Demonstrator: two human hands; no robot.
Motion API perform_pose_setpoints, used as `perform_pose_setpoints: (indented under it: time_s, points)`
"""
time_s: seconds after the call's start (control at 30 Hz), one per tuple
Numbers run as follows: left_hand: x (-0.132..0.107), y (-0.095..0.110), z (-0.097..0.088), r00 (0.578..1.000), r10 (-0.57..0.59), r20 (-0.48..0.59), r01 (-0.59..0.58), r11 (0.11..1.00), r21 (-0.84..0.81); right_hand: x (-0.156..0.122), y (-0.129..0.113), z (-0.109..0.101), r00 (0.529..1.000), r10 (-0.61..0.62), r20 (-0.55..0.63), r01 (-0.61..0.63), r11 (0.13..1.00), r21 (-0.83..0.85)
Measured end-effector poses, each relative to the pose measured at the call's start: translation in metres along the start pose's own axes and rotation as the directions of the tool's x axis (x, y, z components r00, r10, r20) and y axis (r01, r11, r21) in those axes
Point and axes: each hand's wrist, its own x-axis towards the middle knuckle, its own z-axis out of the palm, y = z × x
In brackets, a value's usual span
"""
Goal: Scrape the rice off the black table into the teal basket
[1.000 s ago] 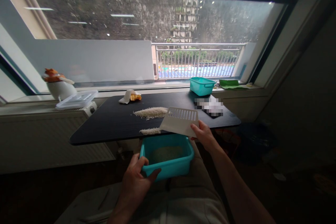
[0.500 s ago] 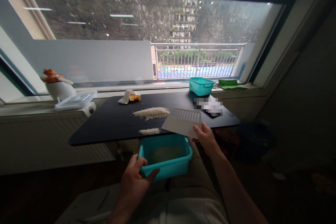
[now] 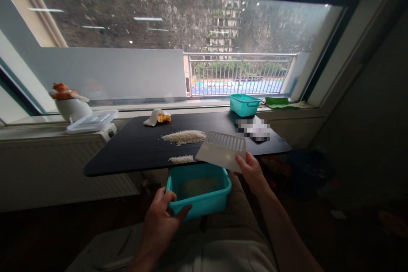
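My left hand (image 3: 165,216) grips the near left corner of a teal plastic basin (image 3: 204,206), its thumb along the outer wall. The basin sits just below the table's front edge, with pale grains in its bottom. In my right hand (image 3: 251,172) is a flat white slotted scraper (image 3: 219,153), pinched at its right edge with the thumb on top. The scraper is tilted over the table edge, its left corner close to the rice. A long pile of white rice (image 3: 185,137) lies on the dark table (image 3: 127,148), and a smaller rice heap (image 3: 181,159) is near the front edge.
A second teal basin (image 3: 245,105) stands at the table's back right, by a blurred-out item (image 3: 256,129). A crumpled cloth with something orange (image 3: 163,117) lies at back left. On the sill are a white pot (image 3: 72,108), a clear lid (image 3: 92,121) and a green item (image 3: 277,102).
The basin has shifted slightly left with my left hand. My right hand and the scraper have moved a little, tilting slightly. Both rice piles look the same.
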Motion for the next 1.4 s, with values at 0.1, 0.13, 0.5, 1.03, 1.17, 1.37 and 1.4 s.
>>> perform_pose_setpoints:
  time_s: [0.1, 0.13, 0.5, 1.03, 1.17, 1.37, 1.4]
  points:
    - [0.000, -0.001, -0.001, 1.000, 0.003, -0.001, -0.003, 1.000, 0.005, -0.001, 0.005, 0.002, 1.000, -0.024, 0.000, 0.024, 1.000, 0.002]
    - [0.000, -0.001, -0.002, 1.000, 0.003, 0.001, -0.003, 1.000, 0.007, -0.001, 0.006, 0.002, 0.999, -0.032, 0.009, 0.032, 0.999, 0.001]
    - [0.000, 0.001, -0.004, 1.000, -0.006, 0.001, 0.006, 1.000, 0.014, -0.010, 0.000, 0.003, 0.994, -0.105, 0.044, 0.107, 0.993, -0.058]
    - [-0.001, 0.000, -0.002, 1.000, -0.027, 0.015, 0.027, 1.000, 0.013, -0.018, -0.008, 0.004, 0.984, -0.173, 0.051, 0.178, 0.977, -0.116]
    - [-0.003, 0.001, -0.002, 1.000, -0.031, 0.006, 0.031, 0.999, 0.009, -0.019, -0.013, 0.009, 0.981, -0.190, 0.042, 0.194, 0.974, -0.118]
    - [-0.003, 0.002, -0.002, 1.000, -0.024, -0.005, 0.024, 1.000, 0.009, -0.021, -0.013, 0.008, 0.982, -0.178, 0.062, 0.185, 0.976, -0.114]
    - [-0.003, 0.002, -0.002, 1.000, -0.025, -0.007, 0.025, 1.000, 0.010, -0.020, -0.013, 0.007, 0.982, -0.177, 0.062, 0.183, 0.977, -0.112]
